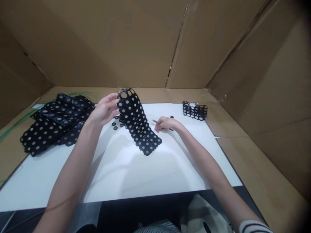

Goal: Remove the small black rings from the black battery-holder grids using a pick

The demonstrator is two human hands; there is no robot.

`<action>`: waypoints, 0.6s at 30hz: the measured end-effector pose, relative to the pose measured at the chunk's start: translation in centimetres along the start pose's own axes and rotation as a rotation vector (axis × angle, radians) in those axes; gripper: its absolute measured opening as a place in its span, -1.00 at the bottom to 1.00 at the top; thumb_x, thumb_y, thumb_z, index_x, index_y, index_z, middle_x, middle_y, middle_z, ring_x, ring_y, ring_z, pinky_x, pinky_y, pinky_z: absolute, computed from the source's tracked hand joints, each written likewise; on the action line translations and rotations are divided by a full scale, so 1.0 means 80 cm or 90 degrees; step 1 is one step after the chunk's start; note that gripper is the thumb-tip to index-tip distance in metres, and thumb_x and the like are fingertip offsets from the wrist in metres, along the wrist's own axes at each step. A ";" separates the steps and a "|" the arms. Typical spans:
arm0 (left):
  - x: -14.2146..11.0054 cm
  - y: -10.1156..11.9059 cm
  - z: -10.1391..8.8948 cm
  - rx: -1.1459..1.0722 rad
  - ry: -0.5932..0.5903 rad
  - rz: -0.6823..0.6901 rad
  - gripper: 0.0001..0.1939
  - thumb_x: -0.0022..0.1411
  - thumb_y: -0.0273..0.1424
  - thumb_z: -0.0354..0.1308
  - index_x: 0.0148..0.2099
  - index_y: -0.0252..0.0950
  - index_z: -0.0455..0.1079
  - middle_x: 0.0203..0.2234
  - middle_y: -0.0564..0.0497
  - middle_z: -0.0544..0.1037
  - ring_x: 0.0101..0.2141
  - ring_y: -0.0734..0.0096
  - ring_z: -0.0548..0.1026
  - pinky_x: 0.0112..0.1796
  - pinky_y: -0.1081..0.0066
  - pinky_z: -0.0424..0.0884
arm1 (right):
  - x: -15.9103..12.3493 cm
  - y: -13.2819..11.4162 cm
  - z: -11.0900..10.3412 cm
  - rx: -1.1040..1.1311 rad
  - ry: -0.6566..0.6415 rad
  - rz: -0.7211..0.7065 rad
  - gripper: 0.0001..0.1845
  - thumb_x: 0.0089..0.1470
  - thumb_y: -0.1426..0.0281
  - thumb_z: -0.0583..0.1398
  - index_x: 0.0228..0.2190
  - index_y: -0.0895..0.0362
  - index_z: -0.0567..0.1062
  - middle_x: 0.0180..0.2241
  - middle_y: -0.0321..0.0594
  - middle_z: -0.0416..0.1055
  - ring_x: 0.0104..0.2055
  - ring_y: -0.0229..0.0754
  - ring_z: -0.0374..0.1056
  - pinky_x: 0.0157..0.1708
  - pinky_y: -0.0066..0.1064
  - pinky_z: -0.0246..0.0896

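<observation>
My left hand (107, 108) pinches the upper left edge of a black perforated strip (139, 124) with pale dots. The strip hangs at a slant, its lower end close to the white board. Along its top edge several rings stand open. My right hand (165, 124), fingers closed, grips a slim metallic tool (155, 121) to the right of the strip; its exact kind is hard to make out. Several small black discs with pale centres (114, 124) lie on the board behind and left of the strip.
A crumpled heap of black dotted sheets (58, 119) lies at the left. A black empty-ringed mesh strip (194, 111) rests at the back right. One dark disc (172, 116) is behind my right hand. Green strands (17, 121) run along the left; cardboard walls (116, 42) enclose the white board (150, 178).
</observation>
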State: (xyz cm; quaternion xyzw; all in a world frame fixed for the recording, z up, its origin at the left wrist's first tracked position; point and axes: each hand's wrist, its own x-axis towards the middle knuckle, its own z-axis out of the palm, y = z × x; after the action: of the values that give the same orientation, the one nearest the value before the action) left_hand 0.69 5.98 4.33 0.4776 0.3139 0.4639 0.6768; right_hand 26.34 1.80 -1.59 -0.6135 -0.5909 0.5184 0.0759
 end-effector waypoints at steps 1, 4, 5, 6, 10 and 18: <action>-0.001 0.001 0.001 -0.005 -0.007 -0.002 -0.82 0.03 -0.59 0.08 -0.26 -0.34 0.34 -0.48 0.05 0.43 -0.56 0.58 0.40 -0.53 0.54 0.41 | 0.000 0.000 0.000 0.023 0.015 -0.016 -0.92 -0.23 0.49 0.23 -0.54 0.26 0.52 -0.58 -0.25 0.44 -0.66 -0.45 0.06 -0.67 -0.56 -0.05; -0.002 0.004 0.002 -0.029 -0.027 0.008 -0.80 0.04 -0.61 0.07 -0.23 -0.34 0.35 -0.45 0.02 0.46 -0.53 0.55 0.43 -0.48 0.53 0.41 | -0.002 -0.001 0.000 0.086 -0.005 -0.055 -0.82 -0.16 0.47 0.20 -0.40 0.24 0.51 -0.43 -0.20 0.47 -0.64 -0.48 0.08 -0.66 -0.57 -0.03; -0.002 0.005 0.002 -0.041 -0.029 0.016 -0.79 0.05 -0.61 0.06 -0.23 -0.34 0.36 -0.44 0.01 0.47 -0.51 0.54 0.44 -0.46 0.53 0.42 | -0.003 -0.002 0.000 0.101 -0.031 -0.062 -0.80 -0.17 0.47 0.21 -0.38 0.24 0.51 -0.41 -0.19 0.47 -0.64 -0.48 0.08 -0.66 -0.57 -0.03; -0.001 0.006 0.002 -0.055 -0.027 0.028 -0.79 0.06 -0.62 0.04 -0.24 -0.33 0.36 -0.43 0.00 0.48 -0.49 0.53 0.44 -0.44 0.53 0.42 | -0.005 -0.003 0.000 0.118 -0.069 -0.068 -0.78 -0.19 0.47 0.23 -0.37 0.25 0.50 -0.42 -0.19 0.46 -0.64 -0.49 0.07 -0.67 -0.57 -0.05; 0.003 0.012 -0.002 -0.121 0.030 0.079 -0.77 0.10 -0.67 -0.05 -0.31 -0.32 0.37 -0.44 0.02 0.49 -0.45 0.57 0.45 -0.37 0.56 0.40 | -0.013 -0.010 0.004 0.182 -0.216 -0.100 -0.76 -0.26 0.45 0.29 -0.43 0.29 0.48 -0.60 -0.32 0.35 -0.67 -0.51 0.02 -0.71 -0.58 -0.13; 0.005 0.030 -0.015 -0.283 0.164 0.118 -0.70 0.19 -0.72 -0.22 -0.37 -0.38 0.29 -0.56 0.01 0.49 -0.46 0.61 0.43 -0.33 0.60 0.36 | -0.040 -0.038 0.019 0.382 -0.226 -0.178 -0.81 -0.21 0.48 0.28 -0.52 0.23 0.35 -0.61 -0.44 0.12 -0.68 -0.54 -0.07 -0.80 -0.64 -0.41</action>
State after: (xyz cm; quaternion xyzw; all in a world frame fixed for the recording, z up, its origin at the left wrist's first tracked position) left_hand -0.96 7.06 6.18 0.2810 0.2430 0.6384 0.6741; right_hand 24.01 -0.70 1.61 -0.3784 -0.4947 0.7512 0.2186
